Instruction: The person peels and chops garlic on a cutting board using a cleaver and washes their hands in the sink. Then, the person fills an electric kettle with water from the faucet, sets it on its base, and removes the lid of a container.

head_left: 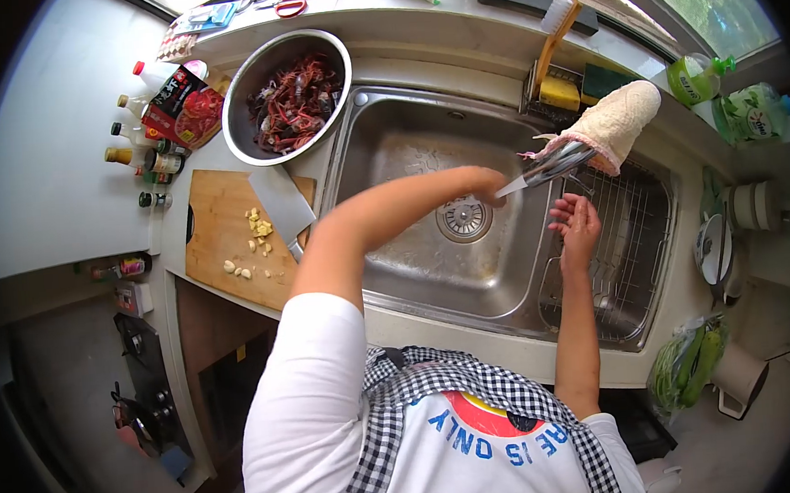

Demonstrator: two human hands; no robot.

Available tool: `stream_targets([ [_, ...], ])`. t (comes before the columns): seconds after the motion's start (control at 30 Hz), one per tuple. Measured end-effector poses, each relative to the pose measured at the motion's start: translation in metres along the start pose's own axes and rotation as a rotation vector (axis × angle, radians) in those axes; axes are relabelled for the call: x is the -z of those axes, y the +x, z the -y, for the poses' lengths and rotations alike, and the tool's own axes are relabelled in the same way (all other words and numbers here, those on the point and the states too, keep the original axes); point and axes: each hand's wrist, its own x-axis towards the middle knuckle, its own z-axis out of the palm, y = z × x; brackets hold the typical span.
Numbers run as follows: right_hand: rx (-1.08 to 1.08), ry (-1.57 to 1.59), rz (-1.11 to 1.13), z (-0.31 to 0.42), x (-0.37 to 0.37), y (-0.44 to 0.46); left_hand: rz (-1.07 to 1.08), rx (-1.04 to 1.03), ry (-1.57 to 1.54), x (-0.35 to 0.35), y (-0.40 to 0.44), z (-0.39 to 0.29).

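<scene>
My left hand (486,183) is over the main sink basin (405,255), at the tip of the metal faucet (550,164). Its wrist bends down, and its fingers are mostly hidden, so its grip does not show. A cream cloth cover with a pink edge (620,125) wraps the faucet's upper part. Just below the faucet, my right hand (578,224) is raised near the divider, palm up, with fingers loosely curled, apart and holding nothing. Beneath the left hand is the round drain strainer (464,220).
Left of the sink stands a steel bowl of crayfish (298,102). A wooden cutting board (215,232) carries a cleaver (282,202), garlic and chopped yellow pieces. A wire rack (630,267) fills the right basin. Soap bottles (695,79) and a brush (556,29) stand behind.
</scene>
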Motion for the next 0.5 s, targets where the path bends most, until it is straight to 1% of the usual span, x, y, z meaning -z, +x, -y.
stream_targets([
  [0.03, 0.02, -0.008, -0.026, 0.0, 0.0, 0.002, -0.162, -0.11, -0.024, -0.004, -0.005, 0.004],
  [0.13, 0.062, -0.001, -0.055, 0.0, -0.002, 0.007, -0.375, 0.035, -0.766, -0.049, -0.004, 0.02],
  [0.17, 0.074, 0.006, -0.055, 0.001, -0.003, 0.007, -0.48, 0.046, -1.141, -0.07, -0.009, 0.021],
  [0.23, 0.107, -0.028, -0.08, -0.001, -0.004, 0.008, -0.635, 0.185, -0.956, -0.126, 0.004, 0.051],
  [0.3, 0.147, -0.062, -0.099, 0.002, -0.006, 0.008, -0.674, 0.471, -0.944, -0.158, -0.033, 0.04],
  [0.37, 0.192, -0.093, -0.115, 0.007, -0.008, 0.009, -0.622, 0.625, -1.205, -0.198, -0.045, 0.052],
  [0.43, 0.192, -0.159, -0.143, 0.013, -0.009, 0.014, -0.671, 0.697, -1.288, -0.223, -0.067, 0.054],
  [0.5, 0.2, -0.2, -0.151, 0.025, -0.011, 0.024, -0.703, 0.726, -1.355, -0.222, -0.09, 0.051],
])
